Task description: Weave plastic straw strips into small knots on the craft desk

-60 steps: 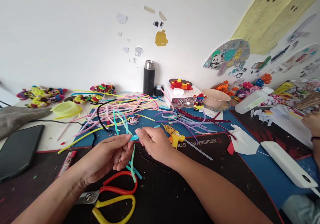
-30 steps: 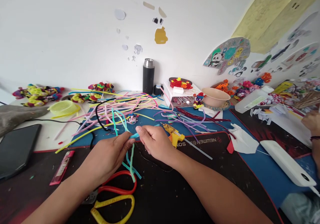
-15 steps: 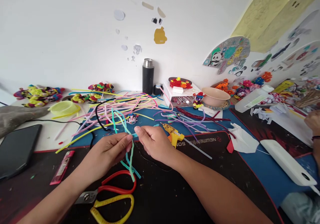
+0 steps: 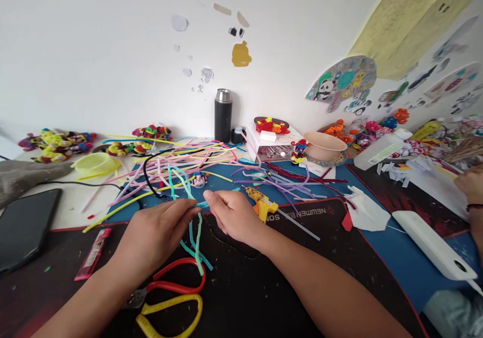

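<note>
Teal and mint pipe cleaners (image 4: 198, 247) run between my two hands, their ends sticking up behind the fingers and hanging down below. My left hand (image 4: 160, 227) pinches them where they cross, its back turned up and the fingertips partly hidden. Just right of it my right hand (image 4: 230, 215) is closed on the blue end of the bundle, thumb on top. Below my left hand lie scissors (image 4: 171, 313) with one red and one yellow handle, the blades mostly under my wrist. A yellow glue gun (image 4: 266, 207) with a clear stick rests right behind my right hand.
Loose pastel pipe cleaners (image 4: 181, 159) spread behind my hands. A phone (image 4: 28, 227) and a pink packet (image 4: 93, 255) lie left. Farther back stand a black thermos (image 4: 223, 116) and a beige bowl (image 4: 324, 147). At right are a white device (image 4: 432, 245) and another person's hand (image 4: 470, 184).
My left hand has rolled at the wrist several times, palm-side first and now back up, working the pipe cleaners. My right hand has stayed nearly in place. The view shifted slightly.
</note>
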The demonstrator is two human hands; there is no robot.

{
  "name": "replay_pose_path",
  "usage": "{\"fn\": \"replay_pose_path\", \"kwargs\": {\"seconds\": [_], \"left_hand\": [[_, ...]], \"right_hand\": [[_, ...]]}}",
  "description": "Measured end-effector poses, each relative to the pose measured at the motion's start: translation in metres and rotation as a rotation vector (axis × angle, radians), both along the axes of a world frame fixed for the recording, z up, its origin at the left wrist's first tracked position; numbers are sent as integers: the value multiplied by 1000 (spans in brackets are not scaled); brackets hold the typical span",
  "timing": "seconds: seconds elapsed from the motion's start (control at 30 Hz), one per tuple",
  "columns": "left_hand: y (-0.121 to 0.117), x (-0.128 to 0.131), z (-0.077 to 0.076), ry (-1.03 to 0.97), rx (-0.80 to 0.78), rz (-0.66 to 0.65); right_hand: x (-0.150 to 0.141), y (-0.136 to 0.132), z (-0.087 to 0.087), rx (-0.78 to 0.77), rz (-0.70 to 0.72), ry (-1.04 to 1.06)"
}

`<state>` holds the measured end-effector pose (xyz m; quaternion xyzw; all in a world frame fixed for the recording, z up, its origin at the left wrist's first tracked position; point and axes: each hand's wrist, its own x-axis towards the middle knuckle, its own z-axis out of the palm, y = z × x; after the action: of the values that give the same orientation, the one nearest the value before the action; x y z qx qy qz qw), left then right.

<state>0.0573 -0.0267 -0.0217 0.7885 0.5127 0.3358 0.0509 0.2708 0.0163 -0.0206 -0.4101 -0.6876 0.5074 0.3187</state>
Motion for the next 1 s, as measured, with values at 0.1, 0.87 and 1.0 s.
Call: {"fn": "replay_pose_path", "kwargs": {"seconds": [0.1, 0.87, 1.0], "left_hand": [[-2, 5, 8, -88, -115, -5], [-2, 11, 16, -96, -215, -66], [-3, 13, 23, -186, -322, -88]], "right_hand": [[-1, -1, -1, 12, 2, -7], [2, 0, 2, -14, 6, -8], [2, 0, 2, -26, 33, 4]]}}
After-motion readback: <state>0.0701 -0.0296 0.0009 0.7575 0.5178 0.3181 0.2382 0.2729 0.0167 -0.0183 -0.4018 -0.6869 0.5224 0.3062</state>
